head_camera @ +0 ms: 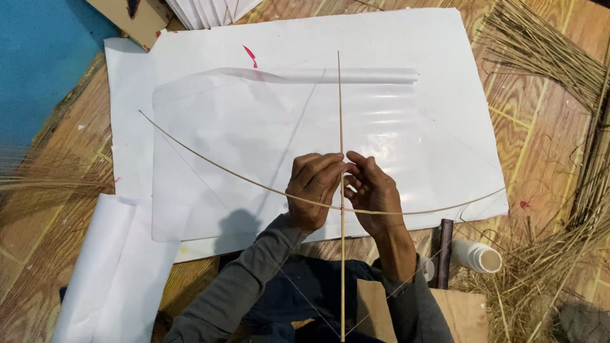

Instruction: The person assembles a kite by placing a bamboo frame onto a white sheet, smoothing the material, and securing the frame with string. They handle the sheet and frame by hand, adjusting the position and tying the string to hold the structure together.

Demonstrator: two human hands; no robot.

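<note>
My left hand [312, 187] and my right hand [373, 190] meet at a thin straight bamboo stick [340, 108] that runs from the far side toward me. Both pinch it just above where a long bowed stick [210, 159] crosses it. The bowed stick arcs from the left to the right edge of a clear plastic sheet [254, 127]. That sheet lies on a large white paper sheet [438, 70]. Thin strings run from the stick ends toward my lap.
Bundles of thin sticks [546, 51] lie at the right and lower right. A white bottle [476, 255] lies on its side beside a dark tool [443, 251]. Rolled white paper [114, 267] sits at lower left. A stack of white sheets [210, 9] is at the top.
</note>
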